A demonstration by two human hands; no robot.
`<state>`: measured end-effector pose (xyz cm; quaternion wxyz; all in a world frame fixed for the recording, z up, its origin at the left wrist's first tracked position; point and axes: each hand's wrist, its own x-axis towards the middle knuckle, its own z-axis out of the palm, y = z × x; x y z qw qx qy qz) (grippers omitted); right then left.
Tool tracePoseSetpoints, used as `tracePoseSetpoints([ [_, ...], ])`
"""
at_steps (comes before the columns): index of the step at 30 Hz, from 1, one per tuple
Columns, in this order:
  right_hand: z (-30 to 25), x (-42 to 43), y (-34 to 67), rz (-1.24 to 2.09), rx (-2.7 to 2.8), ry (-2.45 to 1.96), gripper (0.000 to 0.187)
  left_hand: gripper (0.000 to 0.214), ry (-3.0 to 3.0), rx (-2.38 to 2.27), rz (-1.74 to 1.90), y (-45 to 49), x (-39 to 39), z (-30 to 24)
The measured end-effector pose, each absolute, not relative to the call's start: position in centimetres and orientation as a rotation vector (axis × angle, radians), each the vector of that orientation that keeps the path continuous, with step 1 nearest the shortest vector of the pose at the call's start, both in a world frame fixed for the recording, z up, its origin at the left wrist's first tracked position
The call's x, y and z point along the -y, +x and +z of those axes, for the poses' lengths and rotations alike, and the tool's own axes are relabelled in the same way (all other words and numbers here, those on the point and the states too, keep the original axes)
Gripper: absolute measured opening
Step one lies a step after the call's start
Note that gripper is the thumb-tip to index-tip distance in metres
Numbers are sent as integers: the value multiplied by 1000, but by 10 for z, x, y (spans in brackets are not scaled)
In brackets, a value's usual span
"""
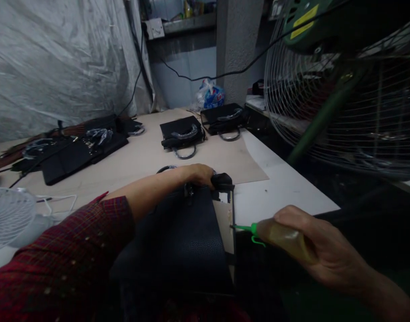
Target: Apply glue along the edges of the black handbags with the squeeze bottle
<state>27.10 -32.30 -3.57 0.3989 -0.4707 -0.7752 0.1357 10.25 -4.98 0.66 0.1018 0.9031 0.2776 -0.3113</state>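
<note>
A black handbag (188, 237) lies in front of me, partly over the near table edge. My left hand (201, 175) grips its top right corner, where black material is folded back. Along the bag's right side a pale inner panel (224, 223) is exposed, with shiny drops near its edge. In my right hand (312, 241) is a clear squeeze bottle of yellowish glue (285, 239), tilted sideways. Its green nozzle (247, 228) points left, and the tip is at the bag's side edge. The fingertips of my left hand are partly hidden.
More black handbags (181, 132) with plastic-wrapped handles lie farther back on the table (144, 152); several are piled at left. A large green fan (339, 103) stands at right, a small white fan (10, 219) at left. A plastic bag (209, 95) sits by the pillar.
</note>
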Motion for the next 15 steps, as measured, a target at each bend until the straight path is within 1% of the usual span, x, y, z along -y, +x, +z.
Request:
tracePoseSetpoints([
  [6,-27,327,269,401,2016,-1163,32,55,2674,-821,-900,101,50,6],
  [15,-26,336,270,340,2007,-1210,30,49,2653,-813,-871,100,50,5],
])
